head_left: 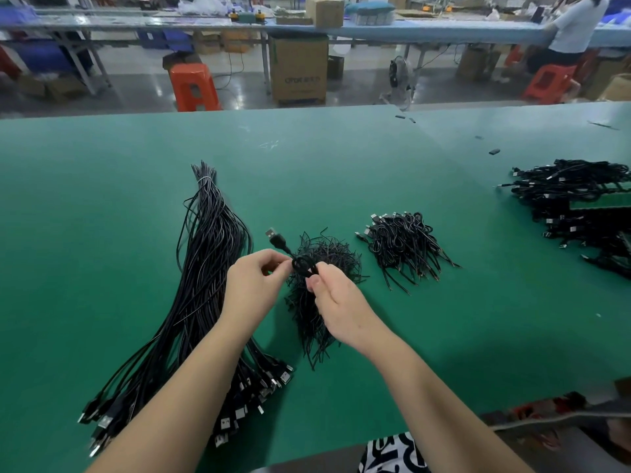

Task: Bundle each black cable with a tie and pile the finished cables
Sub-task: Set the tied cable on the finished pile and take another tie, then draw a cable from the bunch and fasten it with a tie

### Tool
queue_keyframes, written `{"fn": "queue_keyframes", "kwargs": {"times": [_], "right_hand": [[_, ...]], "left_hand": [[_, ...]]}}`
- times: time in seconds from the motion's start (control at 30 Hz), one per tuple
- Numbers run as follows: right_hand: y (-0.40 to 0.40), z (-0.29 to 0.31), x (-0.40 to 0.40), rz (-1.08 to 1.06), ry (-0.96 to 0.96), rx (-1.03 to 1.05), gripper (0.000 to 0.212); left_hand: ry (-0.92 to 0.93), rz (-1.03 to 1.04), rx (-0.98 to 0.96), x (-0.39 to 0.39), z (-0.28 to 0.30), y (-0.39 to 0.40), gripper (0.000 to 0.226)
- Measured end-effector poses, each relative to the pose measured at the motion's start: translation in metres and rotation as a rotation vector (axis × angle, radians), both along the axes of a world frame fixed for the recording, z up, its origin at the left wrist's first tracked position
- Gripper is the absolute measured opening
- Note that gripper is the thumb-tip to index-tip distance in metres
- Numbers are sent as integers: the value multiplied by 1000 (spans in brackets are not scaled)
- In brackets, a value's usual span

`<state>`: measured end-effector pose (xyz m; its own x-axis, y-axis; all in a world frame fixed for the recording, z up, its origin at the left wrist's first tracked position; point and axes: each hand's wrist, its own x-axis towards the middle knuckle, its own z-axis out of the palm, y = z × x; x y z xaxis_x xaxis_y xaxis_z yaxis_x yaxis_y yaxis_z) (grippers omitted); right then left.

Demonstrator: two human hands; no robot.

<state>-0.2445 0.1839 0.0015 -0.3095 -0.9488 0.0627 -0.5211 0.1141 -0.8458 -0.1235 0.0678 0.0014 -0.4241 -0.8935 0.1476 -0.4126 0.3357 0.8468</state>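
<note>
Both our hands hold one coiled cable [302,264] above the tie heap [314,288], mid worktop: left hand [254,285] pinches it, right hand [336,298] twists. If our pinch loosens, the coil may spring open.

At three o'clock the big cable heap [580,206] ran off the edge; forearms hid the long cables' [205,268] lower stretch.
</note>
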Motion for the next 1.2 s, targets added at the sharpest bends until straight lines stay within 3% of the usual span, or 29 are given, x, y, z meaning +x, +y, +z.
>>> {"fn": "queue_keyframes", "kwargs": {"times": [0.13,0.3,0.47,0.73,0.87,1.03,1.2], "right_hand": [[2,0,4,67,61,9,26],[1,0,8,21,-17,27,22],[-1,-6,9,-15,-15,-2,48],[-4,-6,7,-55,-2,-182,30],[-7,-8,2,-170,-68,-141,27],[-7,-6,2,-140,-285,-125,32],[-10,-8,4,-142,-361,-107,33]], "left_hand": [[201,-46,199,-4,8,9,25],[299,-92,362,2,12,14,31],[211,-110,318,6,19,18,31],[37,-237,207,8,19,25,25],[92,-188,264,2,17,33,18],[50,-83,168,0,19,38,17],[38,-96,98,-5,23,39,16]]}}
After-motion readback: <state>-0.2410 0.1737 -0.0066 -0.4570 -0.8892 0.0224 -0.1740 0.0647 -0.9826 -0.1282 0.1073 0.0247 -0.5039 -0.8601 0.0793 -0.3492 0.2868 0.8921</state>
